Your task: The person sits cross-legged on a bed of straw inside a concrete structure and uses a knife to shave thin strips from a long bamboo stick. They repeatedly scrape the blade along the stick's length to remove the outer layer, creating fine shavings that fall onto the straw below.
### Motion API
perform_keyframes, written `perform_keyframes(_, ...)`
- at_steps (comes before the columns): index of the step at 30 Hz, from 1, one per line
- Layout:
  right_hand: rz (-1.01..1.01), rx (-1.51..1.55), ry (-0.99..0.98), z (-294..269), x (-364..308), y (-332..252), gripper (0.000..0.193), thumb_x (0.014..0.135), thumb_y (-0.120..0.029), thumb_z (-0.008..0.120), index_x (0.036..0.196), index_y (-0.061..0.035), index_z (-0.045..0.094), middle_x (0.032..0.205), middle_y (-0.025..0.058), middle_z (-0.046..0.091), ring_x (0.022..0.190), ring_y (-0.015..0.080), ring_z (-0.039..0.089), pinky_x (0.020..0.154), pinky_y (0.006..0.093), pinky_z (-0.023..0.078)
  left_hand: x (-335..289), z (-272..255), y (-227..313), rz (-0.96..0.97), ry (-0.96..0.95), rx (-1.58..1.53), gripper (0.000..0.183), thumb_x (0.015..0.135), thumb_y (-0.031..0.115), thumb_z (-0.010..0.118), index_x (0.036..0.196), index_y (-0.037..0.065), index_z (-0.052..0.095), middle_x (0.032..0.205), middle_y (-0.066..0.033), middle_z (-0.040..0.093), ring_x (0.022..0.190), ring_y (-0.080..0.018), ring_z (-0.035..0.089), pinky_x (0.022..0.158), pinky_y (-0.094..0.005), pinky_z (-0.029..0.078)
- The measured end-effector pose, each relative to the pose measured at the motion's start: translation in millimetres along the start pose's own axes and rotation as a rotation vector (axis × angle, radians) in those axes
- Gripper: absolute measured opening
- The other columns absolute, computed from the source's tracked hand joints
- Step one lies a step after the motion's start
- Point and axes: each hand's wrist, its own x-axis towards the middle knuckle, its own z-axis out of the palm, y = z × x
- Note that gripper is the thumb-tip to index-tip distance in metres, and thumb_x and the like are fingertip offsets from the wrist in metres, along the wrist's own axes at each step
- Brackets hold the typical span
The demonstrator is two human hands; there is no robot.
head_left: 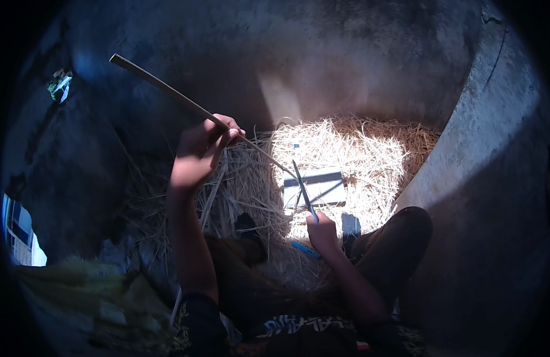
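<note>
Your hands are working apart. Your left hand (205,143) is pinching a long, thin strip (171,92) partway along, and your right hand (322,232) is closing round a blue-handled tool (305,191) with a dark, narrow blade. The strip is slanting down from the upper left, its lower end reaching toward the blade above a pale rectangular board (320,185) that is lying on the sunlit straw (373,149). You are bringing that end and the blade very near each other; whether they are touching, you cannot tell from here.

The step in hand is seemingly trimming or shaving the strip's lower end. The next move is probably calling for a steady left pinch while your right hand is lining the blade up with the strip, keeping your left fingers clear of its edge.
</note>
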Motion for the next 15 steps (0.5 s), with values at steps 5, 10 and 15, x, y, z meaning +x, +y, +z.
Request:
perform_keyframes(5, -0.246, 0.255, 0.162, -15, -7, -33, 0.03, 0.098, -0.027, 0.056, 0.082, -0.0021, 0.055, 0.06, 0.0031, 0.051, 0.057, 0.0104, 0.048, 0.054, 0.0323, 0.041, 1, -1, -7, -0.055, 0.023, -0.016, 0.012, 0.098, 0.009, 0.062, 0.104, -0.001, 0.062, 0.091, -0.0069, 0.069, 0.084, -0.0121, 0.065, 0.077, -0.0264, 0.053)
perform_keyframes(10, -0.224, 0.142, 0.116, 5, -1, -2, 0.026, 0.091, -0.025, 0.056, 0.089, 0.0004, 0.057, 0.061, 0.0145, 0.056, 0.059, 0.0251, 0.061, 0.06, 0.0412, 0.048, 4, 8, 1, -0.11, 0.068, 0.055, 0.015, 0.098, 0.013, 0.063, 0.104, -0.001, 0.063, 0.092, -0.0079, 0.07, 0.083, -0.0121, 0.064, 0.076, -0.0267, 0.053)
perform_keyframes(15, 0.002, -0.055, 0.011, -10, 6, 12, 0.029, 0.087, -0.025, 0.062, 0.076, 0.0019, 0.057, 0.062, 0.0166, 0.056, 0.06, 0.0261, 0.058, 0.063, 0.0416, 0.047, 2, -5, -5, -0.089, 0.025, 0.062, 0.016, 0.099, 0.014, 0.061, 0.106, -0.001, 0.063, 0.093, -0.0083, 0.07, 0.087, -0.0132, 0.066, 0.08, -0.0271, 0.054)
